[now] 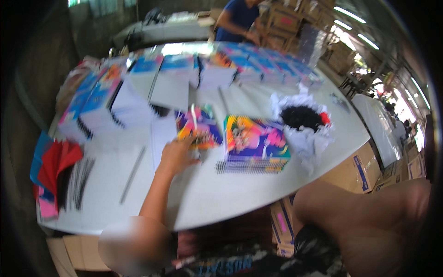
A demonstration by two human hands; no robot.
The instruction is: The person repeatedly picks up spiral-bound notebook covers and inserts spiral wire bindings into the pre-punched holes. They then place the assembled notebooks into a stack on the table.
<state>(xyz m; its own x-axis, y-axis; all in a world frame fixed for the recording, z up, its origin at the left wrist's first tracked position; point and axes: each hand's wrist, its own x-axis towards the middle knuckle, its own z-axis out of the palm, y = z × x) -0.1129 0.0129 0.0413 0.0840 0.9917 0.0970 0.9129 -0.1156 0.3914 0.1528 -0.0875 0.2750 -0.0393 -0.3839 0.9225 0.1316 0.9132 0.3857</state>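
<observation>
My left hand (175, 154) reaches over the white table, its fingers closed at the lower left corner of a colourful notebook (198, 127) with a purple and yellow cover. Motion blurs the fingertips. Just right of it lies a neat stack of similar notebooks (256, 141), black spiral binding along the near edge. Of my right side only a bare bent arm (364, 212) shows at the lower right; that hand is out of view. A thin dark strip, perhaps a binding coil (132, 175), lies left of my left forearm.
Tall stacks of blue and pink notebooks (99, 99) line the table's far side. Crumpled white wrapping (304, 147) holds a black tangled heap (300, 117). Dark thin coils (80, 184) lie beside red cloth-like material (57, 164). Cardboard boxes (355, 171) stand right. A person (237, 21) works beyond.
</observation>
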